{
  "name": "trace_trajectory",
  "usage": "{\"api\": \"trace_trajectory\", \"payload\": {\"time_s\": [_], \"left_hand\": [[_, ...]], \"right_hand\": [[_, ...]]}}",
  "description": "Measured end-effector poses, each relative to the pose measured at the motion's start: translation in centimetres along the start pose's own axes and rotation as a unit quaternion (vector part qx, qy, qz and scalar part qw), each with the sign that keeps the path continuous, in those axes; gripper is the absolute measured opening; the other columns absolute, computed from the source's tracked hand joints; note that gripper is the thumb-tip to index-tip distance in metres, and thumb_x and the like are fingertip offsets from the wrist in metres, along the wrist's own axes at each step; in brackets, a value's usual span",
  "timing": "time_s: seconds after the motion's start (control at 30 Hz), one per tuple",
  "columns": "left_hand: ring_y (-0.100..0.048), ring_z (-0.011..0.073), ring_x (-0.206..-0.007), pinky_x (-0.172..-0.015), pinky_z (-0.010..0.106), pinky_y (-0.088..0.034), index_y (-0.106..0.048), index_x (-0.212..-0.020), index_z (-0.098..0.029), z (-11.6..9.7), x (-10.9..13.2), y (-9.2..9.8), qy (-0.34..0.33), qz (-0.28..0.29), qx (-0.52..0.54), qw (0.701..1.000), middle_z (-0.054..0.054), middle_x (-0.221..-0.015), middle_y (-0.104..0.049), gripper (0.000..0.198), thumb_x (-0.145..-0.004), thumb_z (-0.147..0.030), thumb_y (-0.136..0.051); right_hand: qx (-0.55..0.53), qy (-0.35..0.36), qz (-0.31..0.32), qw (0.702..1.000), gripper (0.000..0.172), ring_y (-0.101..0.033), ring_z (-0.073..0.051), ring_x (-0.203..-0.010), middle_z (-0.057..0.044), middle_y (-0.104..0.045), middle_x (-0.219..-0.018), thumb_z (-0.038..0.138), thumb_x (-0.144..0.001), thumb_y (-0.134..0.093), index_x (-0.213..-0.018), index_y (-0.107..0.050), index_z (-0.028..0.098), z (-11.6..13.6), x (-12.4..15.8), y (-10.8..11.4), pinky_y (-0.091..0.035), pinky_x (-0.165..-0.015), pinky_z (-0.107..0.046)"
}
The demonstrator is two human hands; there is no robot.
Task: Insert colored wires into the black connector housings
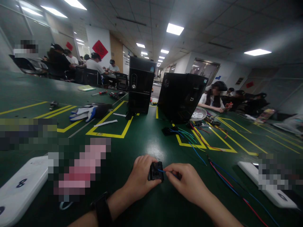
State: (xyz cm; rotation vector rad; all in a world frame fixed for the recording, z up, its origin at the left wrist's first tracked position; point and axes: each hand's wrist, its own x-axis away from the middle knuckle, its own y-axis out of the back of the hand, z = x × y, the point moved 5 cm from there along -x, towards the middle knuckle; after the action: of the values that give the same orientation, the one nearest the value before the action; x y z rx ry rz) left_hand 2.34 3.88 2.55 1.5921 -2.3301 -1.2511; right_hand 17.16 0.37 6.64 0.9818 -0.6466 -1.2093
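Low in the middle of the head view, a small black block with slots, perhaps a relay socket (156,171), is gripped by my left hand (142,175) between thumb and fingers. My right hand (186,179) pinches a blue wire (161,170) just right of the block. The wire's tip reaches over the block's face; whether it sits in a hole I cannot tell. A dark band (103,206) is around my left wrist. Farther off lie loose green and blue wires (189,137) by a dark connector (169,130).
Two black computer towers (142,86) (183,97) stand at the back. Blue-white gloves (82,113) and a screwdriver (101,92) lie left. White cases (23,186) (267,186) flank me. Red and blue wires (233,186) run along the right. A person (214,97) sits across the table.
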Motion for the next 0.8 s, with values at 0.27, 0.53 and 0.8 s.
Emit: {"api": "trace_trajectory", "payload": {"time_s": [0.27,0.53,0.8], "left_hand": [[-0.051,0.0235,-0.091,-0.082,0.037,-0.036,-0.051,-0.098,-0.023,0.0,0.1,0.1,-0.001,-0.001,0.002,1.0,0.002,-0.095,-0.055,0.04,-0.065,-0.022,-0.073],[-0.051,0.024,-0.088,-0.079,0.037,-0.037,-0.051,-0.095,-0.023,0.1,-0.1,0.0,0.011,-0.004,0.004,1.0,0.003,-0.092,-0.055,0.033,-0.067,-0.025,-0.069],[-0.052,0.0239,-0.086,-0.079,0.037,-0.038,-0.052,-0.093,-0.022,0.2,0.0,-0.3,0.014,-0.009,0.01,1.0,0.003,-0.092,-0.055,0.031,-0.065,-0.019,-0.066]], "right_hand": [[-0.007,-0.01,-0.005,1.0,0.019,-0.051,-0.012,-0.055,0.002,-0.058,-0.06,0.025,-0.085,-0.05,-0.088,-0.07,0.024,-0.2,-0.2,0.1,-0.031,-0.052,-0.022],[-0.071,0.047,-0.003,0.996,0.018,-0.053,-0.011,-0.057,0.003,-0.057,-0.061,0.021,-0.086,-0.052,-0.094,-0.068,0.021,1.5,0.6,-1.3,-0.034,-0.056,-0.022],[-0.067,0.073,0.012,0.995,0.018,-0.053,-0.011,-0.06,0.002,-0.057,-0.064,0.018,-0.087,-0.049,-0.083,-0.066,0.02,2.7,0.8,-2.7,-0.034,-0.056,-0.022]]}}
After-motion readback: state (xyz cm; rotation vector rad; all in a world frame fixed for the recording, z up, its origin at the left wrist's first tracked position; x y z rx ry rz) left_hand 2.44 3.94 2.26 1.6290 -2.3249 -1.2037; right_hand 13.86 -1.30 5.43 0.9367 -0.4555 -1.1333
